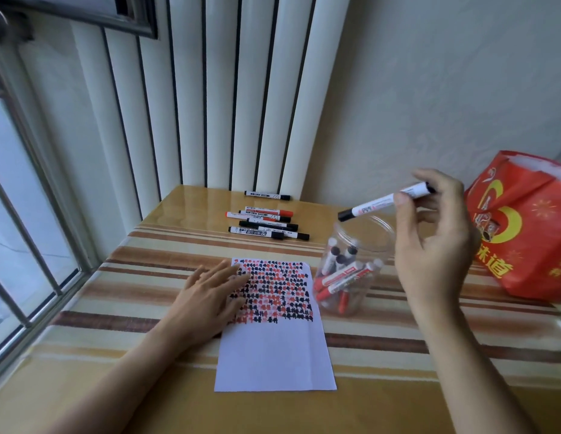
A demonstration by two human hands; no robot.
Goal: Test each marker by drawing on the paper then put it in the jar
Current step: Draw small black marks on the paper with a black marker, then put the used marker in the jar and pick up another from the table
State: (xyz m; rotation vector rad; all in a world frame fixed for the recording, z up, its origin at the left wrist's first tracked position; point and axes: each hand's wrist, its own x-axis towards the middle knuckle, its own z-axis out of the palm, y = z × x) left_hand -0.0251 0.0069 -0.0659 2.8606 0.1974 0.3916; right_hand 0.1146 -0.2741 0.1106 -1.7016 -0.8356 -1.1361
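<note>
My right hand (pixel 435 233) pinches a capped black marker (pixel 379 203) just above the mouth of the clear plastic jar (pixel 374 233), cap end tilted down to the left. Several red and black markers stand inside the jar. A white sheet of paper (pixel 274 352) lies in front of me, its upper half filled with rows of red and black marks. My left hand (pixel 210 296) rests flat on the paper's upper left corner, fingers straight. Several more markers (pixel 266 222) lie in a row at the back of the table.
The table has a glossy striped cover (pixel 147 317). A red printed bag (pixel 523 227) stands at the right, close to the jar. A window with metal bars (pixel 31 245) runs along the left edge. A white radiator (pixel 229 98) stands behind the table.
</note>
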